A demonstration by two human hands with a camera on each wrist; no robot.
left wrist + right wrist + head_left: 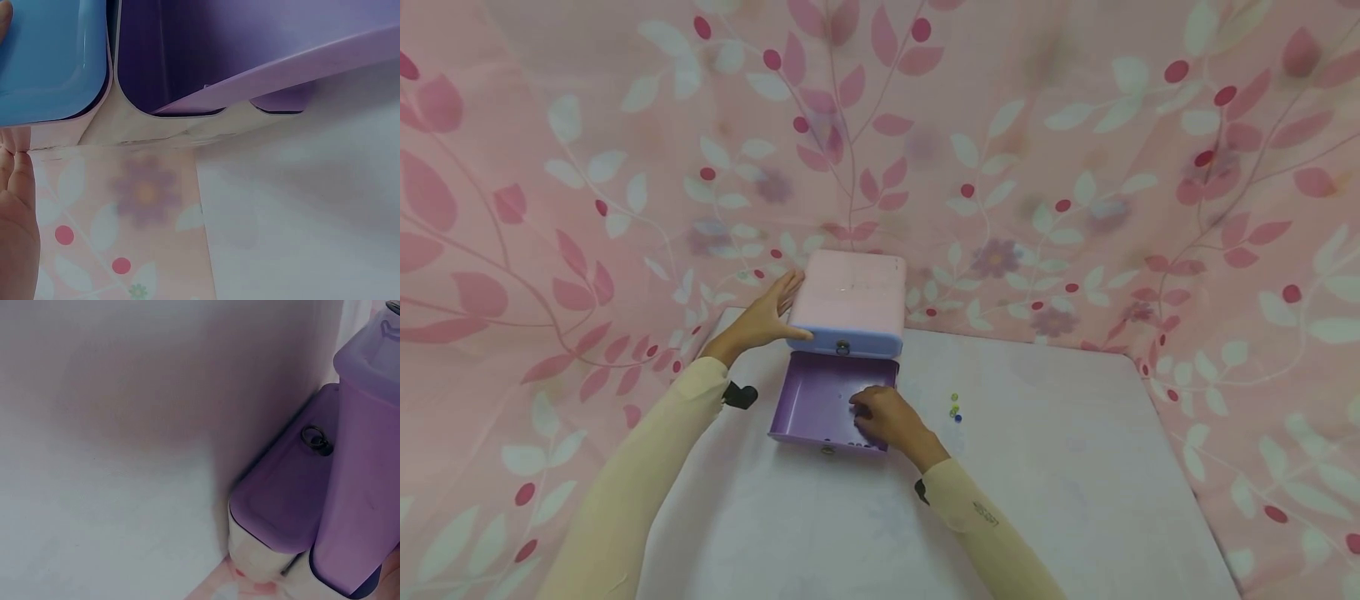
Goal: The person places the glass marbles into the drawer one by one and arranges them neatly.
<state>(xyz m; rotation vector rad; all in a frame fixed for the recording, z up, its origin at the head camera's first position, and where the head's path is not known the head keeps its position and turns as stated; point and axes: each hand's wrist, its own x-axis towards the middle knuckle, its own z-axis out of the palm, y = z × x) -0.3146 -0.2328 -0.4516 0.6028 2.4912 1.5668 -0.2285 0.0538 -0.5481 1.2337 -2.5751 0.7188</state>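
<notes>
A small drawer cabinet (853,292) with a pale pink top stands at the back of the table. My left hand (763,317) rests along its left side, fingers stretched out, thumb on the edge of the blue drawer front (808,336). Below that, a purple drawer (805,392) is pulled far out, with several small dark beads (857,445) near its front wall. Inside this drawer is my right hand (891,417), its fingers bent down toward the drawer's bottom. Whether its fingertips pinch a bead I cannot tell.
Several small beads (955,408), yellow-green and blue, lie on the white table (1037,467) right of the drawer. Another purple drawer front (281,481) with a ring pull sits closed beneath the extended one. Pink floral cloth (985,167) hangs behind and at both sides.
</notes>
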